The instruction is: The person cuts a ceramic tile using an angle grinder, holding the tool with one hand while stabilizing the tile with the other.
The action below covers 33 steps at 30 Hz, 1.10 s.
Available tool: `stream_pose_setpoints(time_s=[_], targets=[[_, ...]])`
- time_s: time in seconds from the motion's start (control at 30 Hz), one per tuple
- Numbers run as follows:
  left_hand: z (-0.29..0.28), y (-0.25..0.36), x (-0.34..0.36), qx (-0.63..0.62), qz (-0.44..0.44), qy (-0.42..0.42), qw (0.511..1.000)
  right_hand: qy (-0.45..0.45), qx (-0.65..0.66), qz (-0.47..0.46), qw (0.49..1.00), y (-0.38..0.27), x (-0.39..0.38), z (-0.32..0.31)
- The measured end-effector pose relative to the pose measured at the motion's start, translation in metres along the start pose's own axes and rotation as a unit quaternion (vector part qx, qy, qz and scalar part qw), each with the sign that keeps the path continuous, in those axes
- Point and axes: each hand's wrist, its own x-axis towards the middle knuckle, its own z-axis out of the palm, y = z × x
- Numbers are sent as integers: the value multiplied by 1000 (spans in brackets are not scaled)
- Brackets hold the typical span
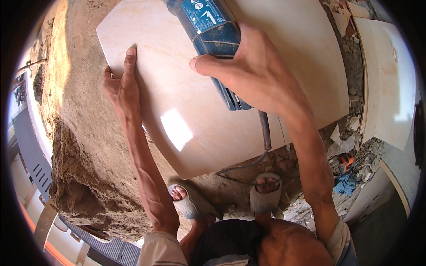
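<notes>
A large glossy cream tile [164,95] lies before me, with a white patch of light reflected on it. My left hand [123,86] grips its left edge, the thumb flat on top and the other fingers bent at the edge, partly hidden. My right hand [255,66] is wrapped round the body of a blue corded power tool [213,37] over the tile. The tool's working end runs out at the top of the picture. Its dark cord [265,128] drops from the rear past the tile's near edge. A thin straight line crosses the tile below my right wrist.
Sandy earth [84,146] with a crumbling edge lies at the left. My sandalled feet [268,186] stand close to the tile's near edge. Rubble, an orange and black tool [346,162] and a blue cloth [345,183] lie at the right. More tiles [386,84] lean at the far right.
</notes>
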Motion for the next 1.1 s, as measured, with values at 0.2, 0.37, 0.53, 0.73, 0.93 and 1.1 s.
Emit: stream_pose_setpoints(time_s=[0.2,0.37,0.53,0.73,0.93,1.1], targets=[[0,-2,1,-14,9,-8,1000,11,-1,0,1000,6,-7,2],[-3,-2,2,6,7,-7,1000,11,6,-4,1000,8,-11,3],[-1,-6,4,-4,10,-14,1000,30,-5,-9,999,12,-18,3],[-1,-9,6,-4,21,-9,1000,-18,-30,27,999,11,-26,-1],[4,-11,6,12,11,4,1000,-20,-29,46,998,13,-34,-3],[-2,-13,9,32,25,8,999,-9,5,29,1000,12,-39,-1]])
